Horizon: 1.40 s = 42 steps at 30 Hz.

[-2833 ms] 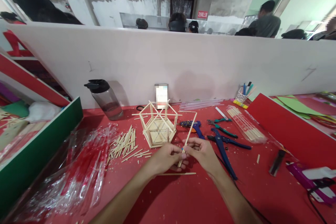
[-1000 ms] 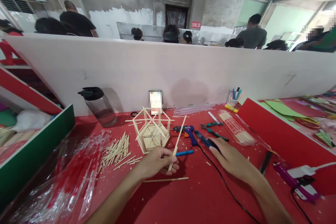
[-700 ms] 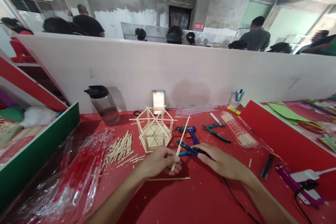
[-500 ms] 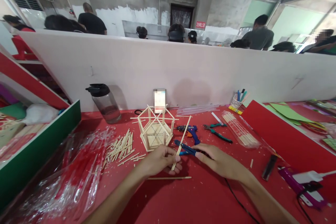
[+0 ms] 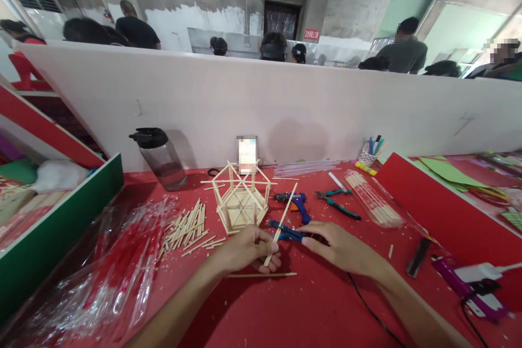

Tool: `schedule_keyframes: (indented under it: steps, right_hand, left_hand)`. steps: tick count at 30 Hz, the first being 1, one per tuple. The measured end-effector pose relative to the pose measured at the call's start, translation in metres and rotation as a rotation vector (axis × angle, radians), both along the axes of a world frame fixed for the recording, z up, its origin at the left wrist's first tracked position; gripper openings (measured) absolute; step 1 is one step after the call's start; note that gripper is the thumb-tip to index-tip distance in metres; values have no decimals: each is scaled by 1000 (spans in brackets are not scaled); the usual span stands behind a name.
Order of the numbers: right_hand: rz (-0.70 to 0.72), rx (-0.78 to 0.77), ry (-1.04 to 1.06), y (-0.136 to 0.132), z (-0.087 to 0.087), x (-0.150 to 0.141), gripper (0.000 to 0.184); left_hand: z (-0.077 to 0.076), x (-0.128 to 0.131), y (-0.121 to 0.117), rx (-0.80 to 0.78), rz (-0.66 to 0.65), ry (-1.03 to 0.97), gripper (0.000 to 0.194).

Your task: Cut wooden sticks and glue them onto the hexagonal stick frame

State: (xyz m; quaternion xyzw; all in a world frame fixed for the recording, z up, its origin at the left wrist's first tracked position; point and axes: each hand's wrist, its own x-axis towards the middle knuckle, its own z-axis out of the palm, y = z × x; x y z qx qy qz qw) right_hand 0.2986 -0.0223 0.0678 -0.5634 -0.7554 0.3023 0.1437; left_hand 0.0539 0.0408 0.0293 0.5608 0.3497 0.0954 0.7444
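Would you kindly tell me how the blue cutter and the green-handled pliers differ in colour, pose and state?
The cutter is gripped in the right hand; the pliers lie free on the table.
The cutter's head is at the stick in the left hand; the pliers' head is at no stick.
The cutter's body is blue; the pliers' handles are green.
Both heads point roughly left.
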Motion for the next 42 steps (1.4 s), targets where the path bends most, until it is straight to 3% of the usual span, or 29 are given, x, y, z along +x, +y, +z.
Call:
schedule_keyframes:
  steps: [42]
  right_hand:
    - [-35,-36,1,2,-2,1,45]
  left_hand:
    - [-3,0,0,-20,-8,23,59]
